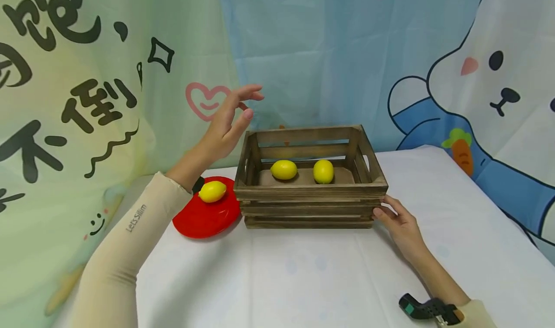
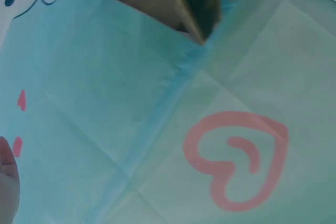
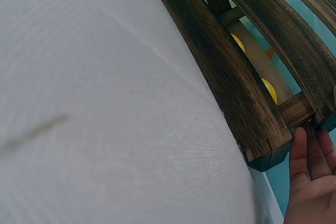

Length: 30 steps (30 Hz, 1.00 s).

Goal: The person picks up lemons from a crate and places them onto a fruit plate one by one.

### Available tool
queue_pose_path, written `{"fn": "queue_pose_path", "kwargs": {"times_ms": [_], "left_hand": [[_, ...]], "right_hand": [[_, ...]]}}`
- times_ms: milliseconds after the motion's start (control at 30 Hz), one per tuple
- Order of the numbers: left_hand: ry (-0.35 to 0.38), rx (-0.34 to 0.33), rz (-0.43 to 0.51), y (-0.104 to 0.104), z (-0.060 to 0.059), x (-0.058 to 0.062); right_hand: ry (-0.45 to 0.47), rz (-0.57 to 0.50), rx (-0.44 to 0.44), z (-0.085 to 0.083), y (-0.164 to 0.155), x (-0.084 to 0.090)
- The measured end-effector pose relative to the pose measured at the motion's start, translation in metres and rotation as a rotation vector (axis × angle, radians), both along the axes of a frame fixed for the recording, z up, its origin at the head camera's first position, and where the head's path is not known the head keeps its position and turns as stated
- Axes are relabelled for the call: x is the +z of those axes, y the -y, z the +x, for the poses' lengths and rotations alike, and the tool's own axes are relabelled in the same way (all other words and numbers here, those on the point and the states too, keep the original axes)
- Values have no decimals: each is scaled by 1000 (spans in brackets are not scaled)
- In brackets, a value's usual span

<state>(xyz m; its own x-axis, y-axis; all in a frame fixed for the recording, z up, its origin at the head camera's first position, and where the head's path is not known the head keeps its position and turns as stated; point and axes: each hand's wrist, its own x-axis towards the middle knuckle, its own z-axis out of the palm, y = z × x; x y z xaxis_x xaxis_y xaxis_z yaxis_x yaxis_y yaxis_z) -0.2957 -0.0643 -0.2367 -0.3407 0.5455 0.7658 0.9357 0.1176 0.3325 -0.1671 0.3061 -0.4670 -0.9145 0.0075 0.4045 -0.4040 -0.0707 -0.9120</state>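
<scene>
A brown wooden slatted crate (image 1: 310,193) stands on the table with two lemons inside, one lemon (image 1: 284,170) to the left and another lemon (image 1: 323,171) to the right. My right hand (image 1: 403,229) holds the crate's right front corner, thumb at the front and fingers at the side. Raised above the crate's left end, my left hand (image 1: 224,128) has relaxed fingers and nothing in it. Below its wrist, a third lemon (image 1: 212,191) lies on a red plate (image 1: 208,227) left of the crate. Only a sliver of the left hand shows in the left wrist view.
A white cloth covers the table (image 1: 303,280). Behind it hangs a printed curtain (image 1: 295,53) with a cartoon bear and writing, close to the crate's back. A black strap device (image 1: 427,308) sits on the right wrist.
</scene>
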Motion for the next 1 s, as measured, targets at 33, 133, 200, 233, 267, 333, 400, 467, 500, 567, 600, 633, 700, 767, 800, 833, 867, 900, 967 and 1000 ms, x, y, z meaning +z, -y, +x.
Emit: {"fn": "queue_pose_path", "kwargs": {"times_ms": [33, 133, 200, 233, 267, 333, 400, 467, 500, 567, 600, 633, 700, 767, 800, 833, 867, 900, 967, 1000], "left_hand": [[-7, -7, 1, -2, -1, 1], [-31, -29, 7, -10, -3, 4], [-41, -39, 11, -16, -4, 6], [-47, -44, 12, -19, -5, 8], [-54, -49, 13, -22, -6, 10], [-62, -57, 19, -29, -8, 14], [-76, -75, 30, -37, -11, 18], [-84, -96, 45, -45, -14, 21], [-83, -107, 53, -50, -16, 22], [-64, -131, 63, -60, -18, 23], [-49, -138, 64, -65, -19, 23], [-35, -142, 59, -70, -19, 22], [1, -148, 47, -80, -20, 21], [33, -149, 27, -89, -20, 20], [42, -144, 12, -93, -21, 19], [55, -140, -5, -97, -22, 17], [68, -137, -20, -101, -23, 16], [79, -134, -40, -104, -25, 14], [106, -124, -87, -110, -29, 8], [120, -118, -110, -113, -32, 6]], "right_hand": [[-3, 4, 1, 0, 0, 1], [-16, -4, 11, 0, -1, 3], [-25, -9, 17, -1, -2, 4], [-27, -13, 17, -1, -2, 4], [-30, -19, 17, -1, -3, 5], [-29, -15, 13, -2, -3, 5], [-19, -4, 6, -1, -3, 6], [-7, 10, -1, -1, -3, 6], [0, 17, -3, 0, -4, 6], [7, 20, -8, 1, -4, 7], [7, 16, -10, 1, -4, 7], [5, 9, -10, 1, -5, 7], [-5, -8, -6, 2, -5, 7], [-14, -23, -1, 2, -5, 6], [-17, -30, 2, 2, -4, 5], [-20, -32, 3, 2, -4, 4], [-20, -27, 4, 2, -3, 4], [-17, -17, 3, 2, -3, 3], [-10, -1, -2, 3, -1, 2], [-6, 10, -7, 3, 0, 1]]}}
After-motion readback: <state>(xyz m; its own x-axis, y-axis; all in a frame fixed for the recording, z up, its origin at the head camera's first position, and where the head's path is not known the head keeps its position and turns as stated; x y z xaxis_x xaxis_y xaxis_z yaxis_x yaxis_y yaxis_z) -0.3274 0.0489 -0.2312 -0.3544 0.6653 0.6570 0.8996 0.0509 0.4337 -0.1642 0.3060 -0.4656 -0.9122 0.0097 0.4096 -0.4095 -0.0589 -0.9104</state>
